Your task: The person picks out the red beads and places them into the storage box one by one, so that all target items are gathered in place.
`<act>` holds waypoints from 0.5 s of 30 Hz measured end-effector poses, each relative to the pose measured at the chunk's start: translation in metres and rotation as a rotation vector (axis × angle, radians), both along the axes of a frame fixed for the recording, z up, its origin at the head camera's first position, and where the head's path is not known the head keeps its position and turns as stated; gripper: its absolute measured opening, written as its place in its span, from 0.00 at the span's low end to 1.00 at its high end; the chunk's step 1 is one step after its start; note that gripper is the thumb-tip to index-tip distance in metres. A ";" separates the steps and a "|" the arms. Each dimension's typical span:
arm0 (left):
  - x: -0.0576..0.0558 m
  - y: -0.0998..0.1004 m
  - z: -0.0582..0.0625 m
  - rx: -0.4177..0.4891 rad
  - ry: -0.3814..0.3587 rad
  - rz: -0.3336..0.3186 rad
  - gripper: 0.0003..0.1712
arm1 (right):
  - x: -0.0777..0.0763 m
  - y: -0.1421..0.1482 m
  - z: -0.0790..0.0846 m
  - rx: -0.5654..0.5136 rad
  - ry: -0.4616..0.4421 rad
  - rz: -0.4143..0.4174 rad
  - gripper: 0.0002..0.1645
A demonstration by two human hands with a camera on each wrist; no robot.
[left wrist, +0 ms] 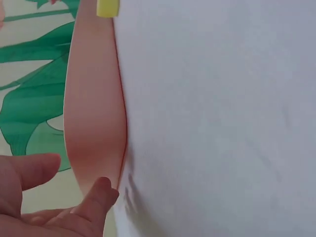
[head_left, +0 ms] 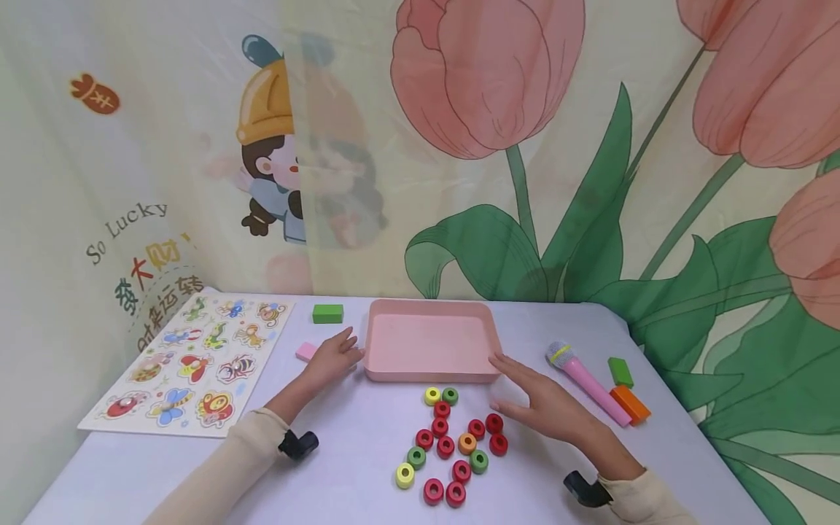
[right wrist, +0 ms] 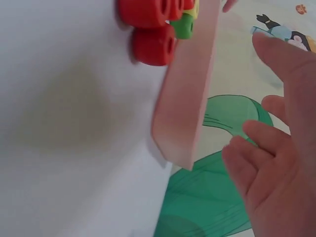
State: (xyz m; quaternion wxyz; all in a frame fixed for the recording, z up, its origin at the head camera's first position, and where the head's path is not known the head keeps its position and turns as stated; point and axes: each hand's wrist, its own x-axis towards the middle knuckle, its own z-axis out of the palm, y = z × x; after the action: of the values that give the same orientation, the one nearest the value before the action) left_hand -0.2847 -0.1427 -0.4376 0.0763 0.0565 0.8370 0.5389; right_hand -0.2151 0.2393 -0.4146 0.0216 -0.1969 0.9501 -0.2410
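A shallow pink tray [head_left: 433,377] lies between the two hands. My left hand [head_left: 333,359] reaches to its left side, fingers extended beside the wall and holding nothing. At the tray's front right corner is my right hand [head_left: 550,402], palm inward with its fingers stretched out and fingertips right at the rim. The left wrist view has the tray's side wall [left wrist: 96,98] just past the spread thumb and fingers. In front of the tray several wooden ring beads are scattered: red beads [head_left: 434,491], green beads [head_left: 479,461], yellow beads [head_left: 405,475] and an orange bead [head_left: 467,443].
A sticker-like board of insect pictures [head_left: 190,364] covers the table's left. Behind the left hand are a green block [head_left: 328,314] and a pink block [head_left: 306,351]. On the right lie a pink toy microphone [head_left: 590,383], another green block [head_left: 620,372] and an orange block [head_left: 631,405].
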 end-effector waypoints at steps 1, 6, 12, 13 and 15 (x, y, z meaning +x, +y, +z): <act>-0.002 0.001 -0.001 0.019 -0.013 0.010 0.37 | 0.001 0.001 -0.002 -0.027 -0.010 0.006 0.46; -0.008 0.008 -0.001 0.128 -0.057 0.024 0.30 | 0.003 0.009 -0.008 -0.159 -0.049 0.086 0.37; -0.011 0.010 -0.001 0.264 -0.140 0.037 0.28 | -0.002 0.016 -0.014 -0.243 -0.201 0.168 0.29; -0.011 0.009 -0.001 0.278 -0.153 0.038 0.28 | -0.003 0.017 -0.016 -0.254 -0.230 0.170 0.28; -0.011 0.009 -0.002 0.293 -0.175 0.038 0.28 | -0.004 0.017 -0.020 -0.263 -0.274 0.166 0.27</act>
State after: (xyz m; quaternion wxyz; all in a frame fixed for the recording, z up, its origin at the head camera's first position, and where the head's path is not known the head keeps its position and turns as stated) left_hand -0.2957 -0.1336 -0.4397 0.1298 0.0040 0.7405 0.6594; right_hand -0.2188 0.2561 -0.4346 0.1445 -0.2409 0.8792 -0.3848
